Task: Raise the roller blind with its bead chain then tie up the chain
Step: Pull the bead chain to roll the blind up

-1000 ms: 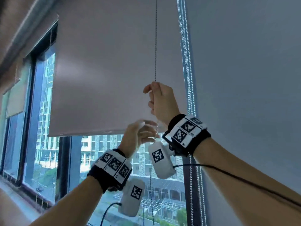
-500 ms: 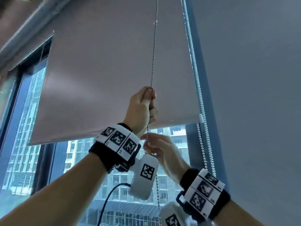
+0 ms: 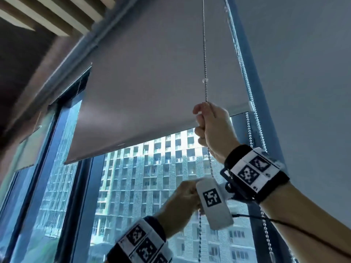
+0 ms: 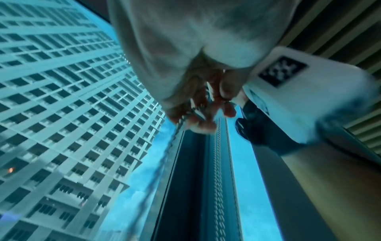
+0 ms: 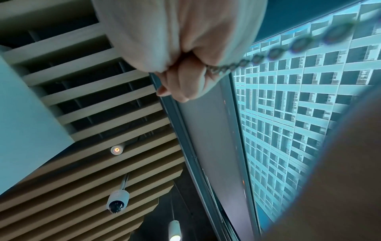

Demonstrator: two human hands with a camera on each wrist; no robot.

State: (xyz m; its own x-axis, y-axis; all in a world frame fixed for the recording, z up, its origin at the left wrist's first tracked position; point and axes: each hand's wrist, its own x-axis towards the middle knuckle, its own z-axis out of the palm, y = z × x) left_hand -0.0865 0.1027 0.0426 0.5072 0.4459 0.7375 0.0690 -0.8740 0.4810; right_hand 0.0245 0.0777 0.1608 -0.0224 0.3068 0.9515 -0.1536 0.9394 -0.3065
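The grey roller blind point(image 3: 148, 88) hangs partly raised, its bottom bar slanting across the window. Its bead chain point(image 3: 204, 54) runs down in front of it and carries a small clear stopper point(image 3: 205, 80). My right hand point(image 3: 204, 118) grips the chain just under the stopper, fist closed round it; the right wrist view shows that fist point(image 5: 185, 78) with beads point(image 5: 278, 52) leaving it. Lower down, my left hand point(image 3: 187, 194) holds the same chain, partly hidden by the right wrist's camera unit. In the left wrist view its fingers point(image 4: 198, 112) curl round the chain point(image 4: 171, 146).
To the right a second, fully lowered blind point(image 3: 303, 92) hangs with its own bead chain point(image 3: 248, 88). Dark window mullions point(image 3: 83, 205) frame a high-rise outside. A slatted ceiling point(image 3: 57, 12) is above, with a dome camera point(image 5: 117, 202) on it.
The hands have swapped places on the chain: the right hand went from below up to the top grip, the left hand came down. The blind's bottom bar has risen.
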